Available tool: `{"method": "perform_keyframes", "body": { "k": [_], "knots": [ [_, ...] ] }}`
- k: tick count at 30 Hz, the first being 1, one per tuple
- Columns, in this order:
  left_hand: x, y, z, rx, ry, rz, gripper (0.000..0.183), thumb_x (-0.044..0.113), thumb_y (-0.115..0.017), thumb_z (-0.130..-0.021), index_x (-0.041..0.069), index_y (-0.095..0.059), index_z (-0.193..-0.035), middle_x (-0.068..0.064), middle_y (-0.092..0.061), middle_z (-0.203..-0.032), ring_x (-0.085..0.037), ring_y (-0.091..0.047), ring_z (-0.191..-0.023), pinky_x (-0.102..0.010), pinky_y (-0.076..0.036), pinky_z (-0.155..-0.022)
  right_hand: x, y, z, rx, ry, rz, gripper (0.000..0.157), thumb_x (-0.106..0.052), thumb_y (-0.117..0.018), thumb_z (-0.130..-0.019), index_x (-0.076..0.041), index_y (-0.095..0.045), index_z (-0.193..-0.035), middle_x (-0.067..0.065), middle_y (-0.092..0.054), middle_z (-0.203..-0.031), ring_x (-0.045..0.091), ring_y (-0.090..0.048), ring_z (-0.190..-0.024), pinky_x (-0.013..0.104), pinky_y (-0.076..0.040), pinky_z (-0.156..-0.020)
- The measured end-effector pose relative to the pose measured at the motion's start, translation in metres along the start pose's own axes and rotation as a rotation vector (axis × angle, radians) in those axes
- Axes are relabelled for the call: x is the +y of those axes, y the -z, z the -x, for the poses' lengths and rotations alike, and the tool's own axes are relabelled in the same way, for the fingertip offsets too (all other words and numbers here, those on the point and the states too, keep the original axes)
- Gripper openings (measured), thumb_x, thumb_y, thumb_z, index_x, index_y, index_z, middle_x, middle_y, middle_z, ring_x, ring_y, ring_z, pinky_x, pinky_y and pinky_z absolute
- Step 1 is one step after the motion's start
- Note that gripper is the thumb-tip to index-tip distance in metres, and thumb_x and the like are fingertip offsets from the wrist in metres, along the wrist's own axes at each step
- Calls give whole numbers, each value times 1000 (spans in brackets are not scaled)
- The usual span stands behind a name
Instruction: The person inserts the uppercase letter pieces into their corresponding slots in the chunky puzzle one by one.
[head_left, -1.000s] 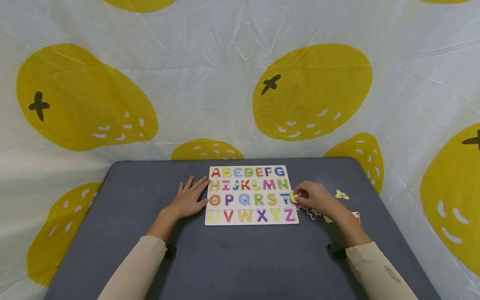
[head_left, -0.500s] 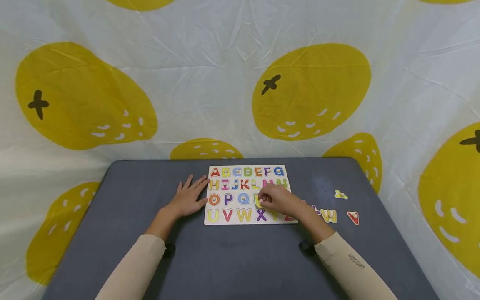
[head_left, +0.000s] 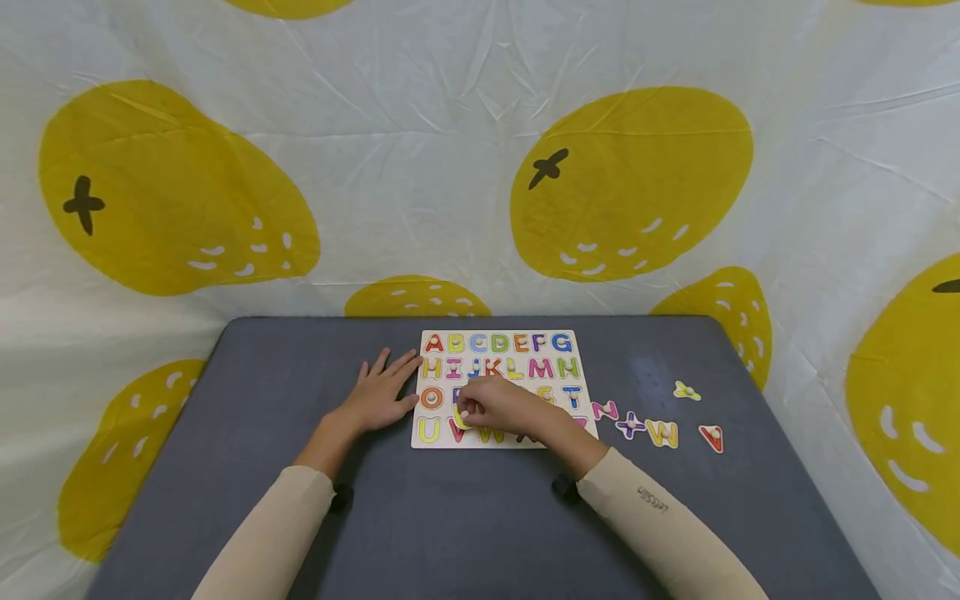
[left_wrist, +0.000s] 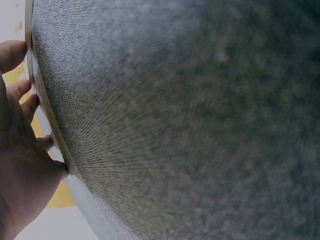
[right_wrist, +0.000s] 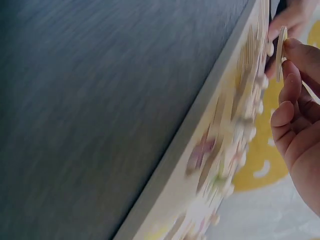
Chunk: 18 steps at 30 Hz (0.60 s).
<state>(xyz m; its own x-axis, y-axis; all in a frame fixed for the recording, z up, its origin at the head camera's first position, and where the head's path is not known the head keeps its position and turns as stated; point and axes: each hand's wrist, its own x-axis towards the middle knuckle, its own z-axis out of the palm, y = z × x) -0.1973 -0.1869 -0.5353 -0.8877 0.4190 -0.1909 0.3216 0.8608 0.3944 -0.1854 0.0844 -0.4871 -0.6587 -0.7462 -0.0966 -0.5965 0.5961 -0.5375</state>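
Observation:
The white wooden alphabet board (head_left: 480, 446) lies on the table, its upper rows filled with knobbed letter pieces. My right hand (head_left: 502, 406) is over the board's lower left part and pinches a yellow letter piece (head_left: 460, 419), which looks like a U. In the right wrist view this letter piece (right_wrist: 281, 55) stands on edge between thumb and fingers, above the board. My left hand (head_left: 377, 395) lies with fingers spread, touching the board's left edge. The yellow U recess (head_left: 429, 430) shows at the bottom left corner. My right hand and forearm hide several letters.
Right of the board lie a pink letter piece (head_left: 604, 410), a purple X piece (head_left: 630, 425), a yellow W piece (head_left: 662, 433), a red V piece (head_left: 711, 438) and a yellow Y-shaped piece (head_left: 686, 390). Behind the grey table (head_left: 480, 525) hangs a patterned curtain (head_left: 420, 192).
My right hand has carried the yellow letter piece leftward from the board's right edge to its lower left part. The loose pieces at right are uncovered. My left hand has stayed put.

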Motion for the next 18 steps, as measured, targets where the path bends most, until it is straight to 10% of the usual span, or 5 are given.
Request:
{"method": "perform_keyframes", "body": {
  "k": [18],
  "knots": [
    [0,3,2,34,-39,13,71,44,-55,-104,19,-29,-165,-6,-26,-172,-49,-10,-158,-79,-9,-117,-31,-28,-45,-89,60,72,7,-16,-73,-96,-16,-71,-89,-9,-58,-80,-1,-52,-64,14,-42,-65]
  ]
}}
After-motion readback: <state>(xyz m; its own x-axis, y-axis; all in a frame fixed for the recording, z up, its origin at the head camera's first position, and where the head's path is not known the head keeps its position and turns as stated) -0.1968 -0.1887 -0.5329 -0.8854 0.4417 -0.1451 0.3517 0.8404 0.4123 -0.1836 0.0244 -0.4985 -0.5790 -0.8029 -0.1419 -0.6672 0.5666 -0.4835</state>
